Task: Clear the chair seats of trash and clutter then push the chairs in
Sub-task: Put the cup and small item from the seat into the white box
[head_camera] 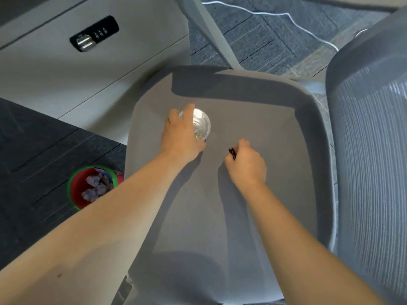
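below, clear round cup [201,125], smooth grey seat [253,194]

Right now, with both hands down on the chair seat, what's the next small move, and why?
Probably lift both hands off the seat together. The left hand already grips the clear plastic cup from above, and the right hand holds a small black pen. Nothing else shows on the grey seat. The red bin, already holding crumpled trash, stands on the floor to the left, a likely place for the cup.
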A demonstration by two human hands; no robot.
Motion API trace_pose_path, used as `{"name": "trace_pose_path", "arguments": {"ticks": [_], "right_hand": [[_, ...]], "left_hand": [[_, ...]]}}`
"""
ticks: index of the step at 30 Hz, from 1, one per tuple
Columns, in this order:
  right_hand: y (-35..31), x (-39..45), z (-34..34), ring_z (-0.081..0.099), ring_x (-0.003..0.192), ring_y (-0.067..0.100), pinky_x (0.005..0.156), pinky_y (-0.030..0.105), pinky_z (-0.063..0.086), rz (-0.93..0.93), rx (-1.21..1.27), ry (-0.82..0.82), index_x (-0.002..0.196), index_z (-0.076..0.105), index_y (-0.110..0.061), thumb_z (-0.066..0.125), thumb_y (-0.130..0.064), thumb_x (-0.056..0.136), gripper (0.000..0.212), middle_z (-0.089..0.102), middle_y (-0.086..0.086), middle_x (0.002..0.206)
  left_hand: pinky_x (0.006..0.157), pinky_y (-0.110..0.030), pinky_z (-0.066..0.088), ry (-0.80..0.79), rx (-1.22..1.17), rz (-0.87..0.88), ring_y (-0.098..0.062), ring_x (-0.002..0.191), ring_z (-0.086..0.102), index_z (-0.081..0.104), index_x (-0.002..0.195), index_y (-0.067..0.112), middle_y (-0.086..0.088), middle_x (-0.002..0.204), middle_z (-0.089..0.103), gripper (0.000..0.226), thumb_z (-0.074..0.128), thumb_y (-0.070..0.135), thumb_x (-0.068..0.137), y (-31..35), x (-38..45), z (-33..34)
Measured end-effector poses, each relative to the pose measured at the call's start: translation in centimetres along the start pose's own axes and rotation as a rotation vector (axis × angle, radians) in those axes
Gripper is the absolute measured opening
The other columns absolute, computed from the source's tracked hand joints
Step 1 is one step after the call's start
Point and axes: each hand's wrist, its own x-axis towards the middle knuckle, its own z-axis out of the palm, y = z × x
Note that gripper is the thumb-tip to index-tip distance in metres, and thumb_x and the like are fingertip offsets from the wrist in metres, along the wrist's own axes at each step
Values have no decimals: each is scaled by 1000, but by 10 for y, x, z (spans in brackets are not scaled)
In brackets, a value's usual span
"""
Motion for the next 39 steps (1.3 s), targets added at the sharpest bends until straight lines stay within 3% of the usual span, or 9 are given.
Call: {"name": "trace_pose_path", "arguments": {"ticks": [4, 8, 11, 15, 19, 24, 27, 35, 39], "right_hand": [[-20, -15, -18, 58, 99, 40, 68, 34, 36, -41, 14, 37, 108, 48, -3, 44, -14, 92, 19, 64, 19, 109], [-62, -46, -52, 59, 99, 39, 75, 40, 46, -165, 10, 65, 106, 49, -3, 44, -15, 93, 18, 64, 19, 109], [-102, -77, -80, 58, 98, 35, 70, 35, 39, -266, 56, 104, 104, 52, -5, 46, -15, 93, 16, 64, 16, 107], [-161, -132, -106, 56, 89, 29, 69, 30, 38, -407, 85, 166, 100, 56, -6, 49, -14, 92, 13, 66, 13, 101], [-220, -195, -107, 58, 97, 31, 80, 37, 44, -549, 66, 197, 100, 59, -3, 51, -14, 91, 16, 65, 15, 105], [-289, -268, -88, 58, 100, 30, 74, 31, 40, -668, 24, 206, 104, 60, -4, 52, -14, 92, 18, 63, 14, 110], [-330, -304, -78, 57, 102, 31, 81, 35, 45, -740, -18, 211, 106, 61, -3, 53, -11, 91, 19, 63, 15, 112], [-413, -341, -67, 56, 97, 30, 72, 26, 35, -847, -42, 270, 105, 61, -2, 52, -11, 91, 19, 61, 17, 110], [-439, -331, -66, 48, 82, 23, 68, 28, 35, -857, -45, 300, 103, 60, -2, 49, -13, 92, 19, 61, 16, 109]], "left_hand": [[96, -34, 40, -21, -116, -13, -34, 123, 42, 25, 140, 23, -14, 139, 30, 83, 73, 18, 72, -6, -24, -29], [80, -26, 36, 8, -201, -16, -32, 118, 45, 22, 142, 28, -10, 137, 30, 82, 70, 22, 76, -13, -62, -82], [84, -31, 42, 58, -240, 1, -32, 117, 46, 24, 140, 28, -9, 137, 29, 78, 70, 24, 76, -20, -94, -131], [74, -26, 42, 145, -258, 50, -28, 120, 43, 21, 143, 28, -6, 139, 29, 84, 70, 24, 75, -41, -141, -202], [89, -26, 40, 214, -242, 68, -29, 118, 47, 18, 145, 22, -8, 140, 27, 86, 70, 25, 76, -79, -195, -269], [98, -34, 41, 258, -220, 22, -30, 122, 44, 15, 146, 23, -7, 143, 27, 91, 72, 27, 75, -145, -264, -340], [102, -37, 39, 313, -280, -41, -29, 125, 42, 20, 142, 16, -10, 143, 29, 87, 74, 24, 73, -182, -295, -376], [98, -35, 40, 493, -330, -91, -31, 119, 45, 26, 140, 16, -11, 141, 27, 82, 74, 28, 74, -247, -330, -447], [101, -36, 38, 532, -360, -91, -30, 125, 40, 24, 142, 16, -10, 144, 27, 84, 72, 34, 75, -258, -312, -473]]}}
